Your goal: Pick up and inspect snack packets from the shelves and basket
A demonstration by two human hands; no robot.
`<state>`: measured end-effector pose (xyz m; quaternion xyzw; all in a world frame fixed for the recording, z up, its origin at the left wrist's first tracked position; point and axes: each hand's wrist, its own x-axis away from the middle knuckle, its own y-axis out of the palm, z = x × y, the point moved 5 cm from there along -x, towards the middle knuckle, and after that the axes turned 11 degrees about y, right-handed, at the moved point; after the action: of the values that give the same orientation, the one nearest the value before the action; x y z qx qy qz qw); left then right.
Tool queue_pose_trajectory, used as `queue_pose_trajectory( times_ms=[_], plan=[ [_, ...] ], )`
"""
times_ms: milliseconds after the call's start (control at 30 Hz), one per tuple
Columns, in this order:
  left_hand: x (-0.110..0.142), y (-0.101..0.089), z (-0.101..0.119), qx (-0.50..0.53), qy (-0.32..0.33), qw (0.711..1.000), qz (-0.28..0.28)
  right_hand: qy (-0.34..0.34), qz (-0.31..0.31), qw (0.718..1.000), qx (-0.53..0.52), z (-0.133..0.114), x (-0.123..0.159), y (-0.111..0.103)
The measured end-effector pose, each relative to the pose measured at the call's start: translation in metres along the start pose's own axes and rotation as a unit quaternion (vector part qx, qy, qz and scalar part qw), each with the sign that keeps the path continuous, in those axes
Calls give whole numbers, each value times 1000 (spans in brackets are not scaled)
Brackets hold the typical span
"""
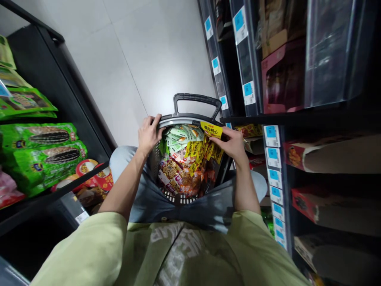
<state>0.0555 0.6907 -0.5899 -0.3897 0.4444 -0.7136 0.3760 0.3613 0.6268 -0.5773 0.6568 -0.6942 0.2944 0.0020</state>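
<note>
Yellow packet [211, 129] | pinched in right grip [233, 142] | left grip [149, 134] clasps basket rim [169, 119]

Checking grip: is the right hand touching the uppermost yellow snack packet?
Touching: the head view shows the right hand pinching the uppermost yellow snack packet by its edge.

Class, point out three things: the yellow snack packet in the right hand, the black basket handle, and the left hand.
Yellow snack packet [210, 129]: head view, on its printed front.
Black basket handle [197, 97]: head view, on its grip bar.
Left hand [148, 135]: head view, on its back.
</note>
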Motion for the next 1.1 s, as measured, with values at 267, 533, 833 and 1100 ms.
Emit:
queue_pose_trajectory(
  times_ms=[267, 533, 833, 1100],
  plan=[
    [-1, -2, 1, 1, 4, 1000, 4, 21, 154, 982, -105, 16, -10, -11],
    [-2, -3, 1, 7, 1, 1000, 5, 60, 169, 968, -174, 26, -21, -11],
    [-2, -4, 2, 1, 5, 1000, 7, 45, 140, 964, -219, 25, -20, -11],
    [-3, -4, 3, -7, 1, 1000, 1, 54, 136, 951, -271, 25, -20, -11]
  ],
)
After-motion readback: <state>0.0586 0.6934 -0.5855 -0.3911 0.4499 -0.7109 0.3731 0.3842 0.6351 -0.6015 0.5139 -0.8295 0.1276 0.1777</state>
